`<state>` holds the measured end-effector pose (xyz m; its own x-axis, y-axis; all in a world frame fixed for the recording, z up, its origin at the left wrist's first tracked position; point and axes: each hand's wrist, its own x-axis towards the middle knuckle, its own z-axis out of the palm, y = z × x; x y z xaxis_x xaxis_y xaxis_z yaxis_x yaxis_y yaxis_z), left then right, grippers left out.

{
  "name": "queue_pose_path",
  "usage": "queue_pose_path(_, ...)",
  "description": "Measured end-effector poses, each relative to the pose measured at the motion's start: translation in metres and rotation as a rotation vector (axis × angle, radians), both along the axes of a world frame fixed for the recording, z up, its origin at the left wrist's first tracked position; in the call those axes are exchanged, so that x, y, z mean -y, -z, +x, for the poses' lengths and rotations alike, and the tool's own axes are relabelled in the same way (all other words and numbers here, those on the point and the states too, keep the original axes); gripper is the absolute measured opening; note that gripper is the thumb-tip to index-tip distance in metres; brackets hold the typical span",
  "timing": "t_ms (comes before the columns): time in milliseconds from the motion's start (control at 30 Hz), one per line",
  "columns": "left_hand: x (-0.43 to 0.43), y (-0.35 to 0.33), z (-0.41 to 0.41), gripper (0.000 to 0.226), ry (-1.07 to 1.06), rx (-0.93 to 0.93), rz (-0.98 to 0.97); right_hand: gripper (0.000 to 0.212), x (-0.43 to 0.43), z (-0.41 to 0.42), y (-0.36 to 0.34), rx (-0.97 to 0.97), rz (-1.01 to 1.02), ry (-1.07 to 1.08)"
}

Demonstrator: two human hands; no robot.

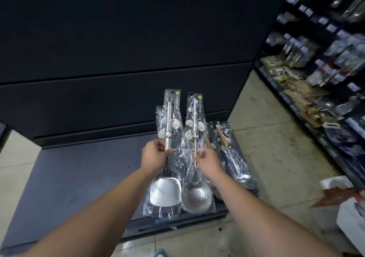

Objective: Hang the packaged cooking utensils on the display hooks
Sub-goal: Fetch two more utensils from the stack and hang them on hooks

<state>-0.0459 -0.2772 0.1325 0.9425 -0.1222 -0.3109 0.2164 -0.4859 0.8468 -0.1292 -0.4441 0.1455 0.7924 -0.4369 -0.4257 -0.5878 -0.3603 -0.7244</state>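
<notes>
spatula [165,191] in left grip [156,156]; ladle [197,196], right grip [209,162]

Dim; shelves [325,63] perhaps motion-blurred, edges warped.

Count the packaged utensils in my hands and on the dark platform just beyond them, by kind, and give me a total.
turner pack: 1, held by the left hand
ladle pack: 1, held by the right hand
third pack, kind unclear: 1, lying on the platform
Total: 3 that can be made out
</notes>
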Motion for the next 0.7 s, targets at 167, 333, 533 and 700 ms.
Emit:
queue_pose_path(167, 0.075, -0.038, -0.041, 0.025, 0.091, 0.122, -0.008, 0.019, 0.070, -0.056, -0.029, 0.089, -0.023, 0.094)
queue_pose_path(333, 0.182, -0.068, -0.094, 0.018, 0.218, 0.169, -0.018, 0.023, 0.164, -0.124, -0.051, 0.168, -0.060, 0.224)
queue_pose_path(533, 0.325, -0.097, -0.159, 0.018, 0.331, 0.221, -0.058, 0.022, 0.290, -0.207, -0.076, 0.229, -0.138, 0.320)
queue_pose_path(700, 0.426, -0.117, -0.184, 0.018, 0.383, 0.284, -0.063, 0.023, 0.388, -0.252, -0.092, 0.238, -0.178, 0.404)
